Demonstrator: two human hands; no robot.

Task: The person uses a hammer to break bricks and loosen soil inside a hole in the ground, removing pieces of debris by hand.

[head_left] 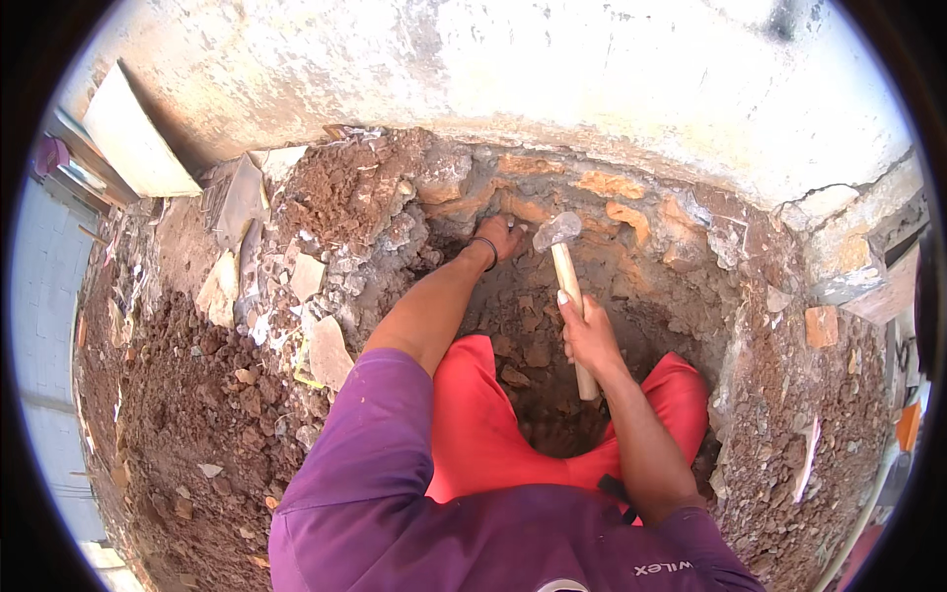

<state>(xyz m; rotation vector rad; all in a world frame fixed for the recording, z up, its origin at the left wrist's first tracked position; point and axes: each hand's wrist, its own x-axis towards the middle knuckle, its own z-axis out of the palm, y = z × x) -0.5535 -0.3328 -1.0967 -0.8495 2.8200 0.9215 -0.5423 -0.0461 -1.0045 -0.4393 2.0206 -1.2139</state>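
Note:
My right hand (pixel 592 340) is wrapped round the wooden handle of a club hammer (pixel 564 264). Its grey metal head points up toward the wall, and the handle end sticks out below my fist. My left hand (pixel 500 237), with a dark band at the wrist, is closed against the stonework (pixel 528 209) at the wall's foot. A small greyish bit shows at its fingers; what it grips is mostly hidden. The hammer head is just right of the left hand, apart from it. Both hands are over a dug pit (pixel 533 326) between my knees.
A pale, stained wall (pixel 552 89) rises along the far side. Heaped soil and rubble (pixel 197 424) lie on the left, with broken flat slabs (pixel 328 352). A board (pixel 138 138) leans at the far left. A brick piece (pixel 821 327) rests on the right bank.

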